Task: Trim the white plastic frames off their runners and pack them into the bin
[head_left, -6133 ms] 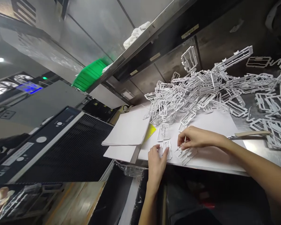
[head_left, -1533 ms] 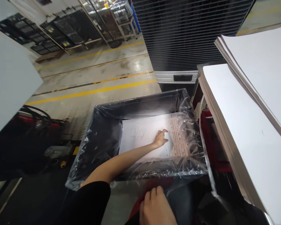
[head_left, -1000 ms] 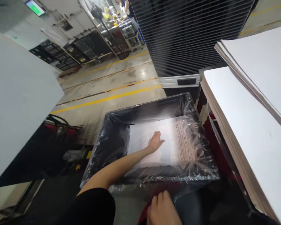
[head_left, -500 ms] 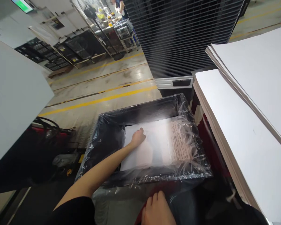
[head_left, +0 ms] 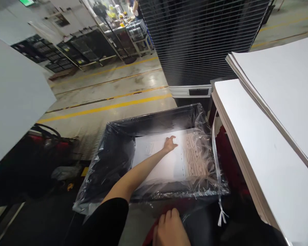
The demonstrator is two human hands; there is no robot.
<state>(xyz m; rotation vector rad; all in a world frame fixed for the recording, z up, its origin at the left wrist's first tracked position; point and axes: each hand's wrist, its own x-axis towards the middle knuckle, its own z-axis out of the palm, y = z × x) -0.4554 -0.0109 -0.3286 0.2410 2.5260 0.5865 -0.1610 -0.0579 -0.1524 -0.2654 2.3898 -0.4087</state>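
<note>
My left hand (head_left: 170, 144) reaches into a black tray (head_left: 154, 116) lined with clear plastic film. Its thumb and forefinger are curved apart over white sheets (head_left: 166, 167) lying in the tray; I make out nothing between them. Beside these sheets, along the tray's right side, several brownish stacks (head_left: 195, 153) show wavy dark lines, partly under the film. Below the tray's near wall, my right hand (head_left: 170, 228) is closed, fingers curled over a dark red edge (head_left: 151, 234). What its fingers grip is mostly hidden.
Large white sheets (head_left: 261, 136) are stacked at the right. A white panel (head_left: 15, 92) fills the left side. Beyond the tray stands a dark slatted panel (head_left: 202, 44). A white strap (head_left: 215, 150) hangs by the tray's right wall. Another person (head_left: 136, 9) is far off.
My left hand has moved right across the white sheets, and its thumb and forefinger now stand apart. A white strap has appeared at the tray's right side. My right hand has barely moved.
</note>
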